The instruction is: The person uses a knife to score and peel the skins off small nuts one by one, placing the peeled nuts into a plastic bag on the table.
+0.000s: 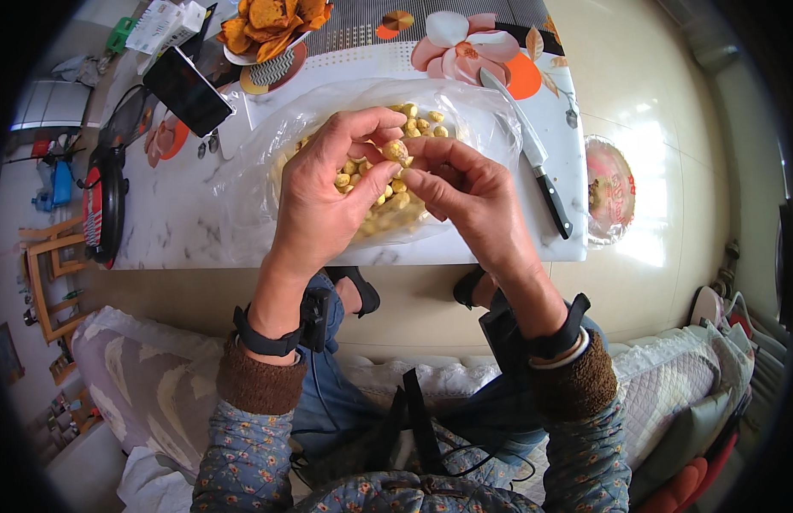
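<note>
Both hands meet over a clear plastic bag [242, 208] spread on the table. My left hand [329, 173] holds one yellow nut, apparently a peeled chestnut [395, 151], between thumb and fingers; reddish-brown patches mark its surface. The thumb and index finger of my right hand [480, 189] pinch at the right side of this same chestnut. Beneath the hands, many more yellow chestnuts [345, 181] lie on the bag, partly hidden by the fingers. A kitchen knife [534, 154] with a black handle rests right of the bag, its blade tip pointing away from me.
Along the table's [159, 224] left side are a propped phone [188, 92] and a black-and-red round appliance [104, 199]. Orange dried slices [268, 29] fill a plate at the back. On the floor at right stands a bag-lined bin [609, 192]. Behind me is a quilted sofa [146, 378].
</note>
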The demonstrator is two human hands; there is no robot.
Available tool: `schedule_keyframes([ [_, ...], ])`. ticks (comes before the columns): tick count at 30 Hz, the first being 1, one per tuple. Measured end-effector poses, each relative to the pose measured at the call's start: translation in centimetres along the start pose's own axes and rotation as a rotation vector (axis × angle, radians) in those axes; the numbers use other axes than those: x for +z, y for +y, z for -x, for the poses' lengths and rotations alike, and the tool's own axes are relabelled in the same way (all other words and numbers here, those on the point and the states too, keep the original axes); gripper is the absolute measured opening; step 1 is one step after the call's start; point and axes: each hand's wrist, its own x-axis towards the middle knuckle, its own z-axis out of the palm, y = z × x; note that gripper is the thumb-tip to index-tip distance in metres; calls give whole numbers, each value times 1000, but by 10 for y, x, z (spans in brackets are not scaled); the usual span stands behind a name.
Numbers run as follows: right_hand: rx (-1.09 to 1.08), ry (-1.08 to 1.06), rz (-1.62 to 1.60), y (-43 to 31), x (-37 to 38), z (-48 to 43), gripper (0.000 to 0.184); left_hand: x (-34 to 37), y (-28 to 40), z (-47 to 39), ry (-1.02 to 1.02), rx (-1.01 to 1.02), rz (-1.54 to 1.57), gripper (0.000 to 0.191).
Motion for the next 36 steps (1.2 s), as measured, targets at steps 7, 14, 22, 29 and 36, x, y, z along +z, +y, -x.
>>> schedule_keyframes([
  [7,23,60,-56,-6,8,1,20,-4,3,0,-44,-14,78,27],
  [14,-5,106,43,-9,10,6,20,-6,9,3,-37,-263,275,22],
  [22,-135,133,138,-8,12,7,21,-2,9,3,20,-189,255,17],
  [29,-179,115,232,-9,10,7,18,-2,7,4,3,-159,289,16],
  [36,-181,194,274,-5,15,7,14,0,8,4,17,-181,319,15],
])
